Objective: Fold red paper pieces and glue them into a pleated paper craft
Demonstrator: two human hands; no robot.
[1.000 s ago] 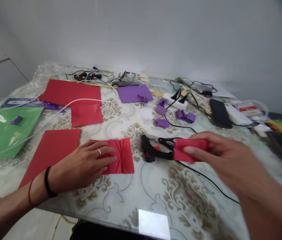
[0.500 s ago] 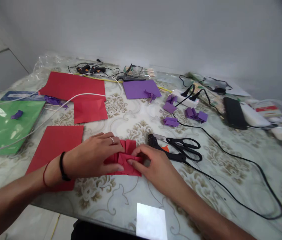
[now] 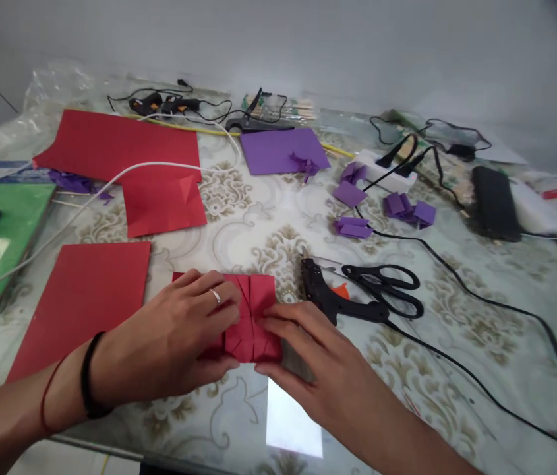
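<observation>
A folded red paper lies flat on the table in front of me, crossed by creases and narrow flaps. My left hand grips its left part, fingers bent over the top and the thumb along the near edge; the hand hides much of that side. At the right edge, my right hand holds the paper with its fingertips on top and the thumb by the near corner. Just right of the paper rest a black glue gun with an orange trigger and a pair of black-handled scissors.
Red sheets lie to the left, beside a green pack. Further back are a purple sheet, folded purple pieces, a white power strip and a black phone. The glue gun's cord loops across the right side.
The paper's raised flap now lies flatter, showing the creased middle. My right hand has shifted from pinching that flap to the right edge. The view has moved a little.
</observation>
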